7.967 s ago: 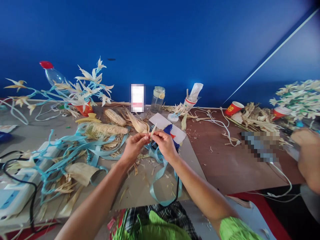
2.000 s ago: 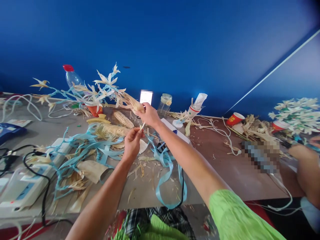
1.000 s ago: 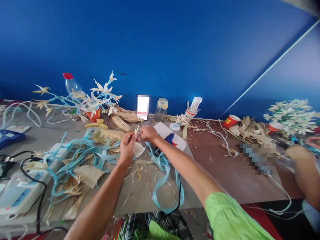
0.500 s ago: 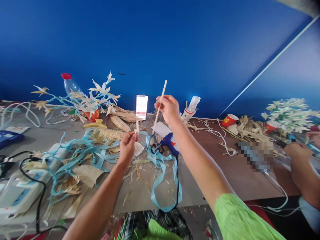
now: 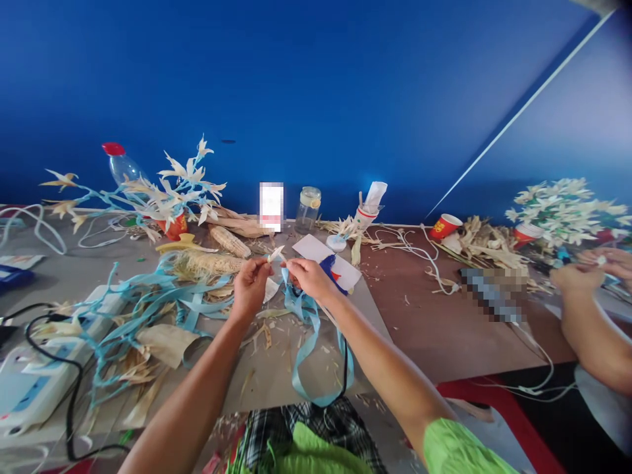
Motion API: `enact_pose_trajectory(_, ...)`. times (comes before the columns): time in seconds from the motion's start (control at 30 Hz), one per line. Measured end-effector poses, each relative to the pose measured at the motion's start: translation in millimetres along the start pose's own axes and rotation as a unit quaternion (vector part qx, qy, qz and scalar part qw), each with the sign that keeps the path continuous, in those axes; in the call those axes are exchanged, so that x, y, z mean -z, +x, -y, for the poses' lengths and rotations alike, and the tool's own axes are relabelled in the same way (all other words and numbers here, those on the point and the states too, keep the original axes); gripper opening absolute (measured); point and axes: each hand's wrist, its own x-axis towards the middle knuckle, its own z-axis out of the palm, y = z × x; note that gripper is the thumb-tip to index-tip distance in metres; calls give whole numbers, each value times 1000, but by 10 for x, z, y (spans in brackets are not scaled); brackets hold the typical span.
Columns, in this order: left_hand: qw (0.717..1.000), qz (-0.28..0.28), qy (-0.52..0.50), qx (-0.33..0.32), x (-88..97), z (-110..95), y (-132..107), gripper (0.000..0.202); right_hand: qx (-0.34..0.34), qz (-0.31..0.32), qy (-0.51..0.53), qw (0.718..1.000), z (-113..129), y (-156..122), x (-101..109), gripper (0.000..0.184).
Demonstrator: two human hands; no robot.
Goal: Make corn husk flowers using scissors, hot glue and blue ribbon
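Observation:
My left hand (image 5: 250, 286) is closed in a pinch around the base of a small pale corn-husk flower (image 5: 276, 253), its pointed petals up. Close by on the right, my right hand (image 5: 309, 276) is closed too, its thumb and finger at the petals. A pale stick (image 5: 332, 317) shows along that wrist, held in the palm; most of it is hidden. Below the hands hangs a loop of light blue ribbon (image 5: 299, 368). The blue glue gun (image 5: 330, 266) lies behind my right hand, partly covered.
Blue-wrapped stems (image 5: 106, 349), corn cobs (image 5: 230, 241) and a white power strip (image 5: 54, 368) lie to the left. Finished-looking husk flowers (image 5: 190, 174) stand behind them. At the back are a glass jar (image 5: 308, 214) and a paper cup (image 5: 367, 217). Another person's hands (image 5: 577, 286) work at the right.
My right hand has come down and left from its raised position to beside my left hand. The stick, upright before, now points back along my wrist. The view has shifted slightly.

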Motion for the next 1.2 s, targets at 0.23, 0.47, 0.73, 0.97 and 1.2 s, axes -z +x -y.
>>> enact_pose_trajectory(0.23,993,38,92,-58,-1,63,-27,14,-28,-20,32,999,40,-36,-48,33)
enact_pose_trajectory(0.47,982,77,148,-88,-8,47,-44,16,-10,18,58,998,-32,-84,-49,24)
enact_pose_trajectory(0.73,975,104,170,-98,-30,22,-77,17,5,-38,-82,996,72,-156,-4,45)
enact_pose_trajectory(0.97,975,113,165,-99,-30,42,-87,18,-32,-34,-72,996,86,-146,-26,41)
enact_pose_trajectory(1.2,972,114,161,-130,-30,1,-98,18,-126,39,93,987,184,-158,41,43)
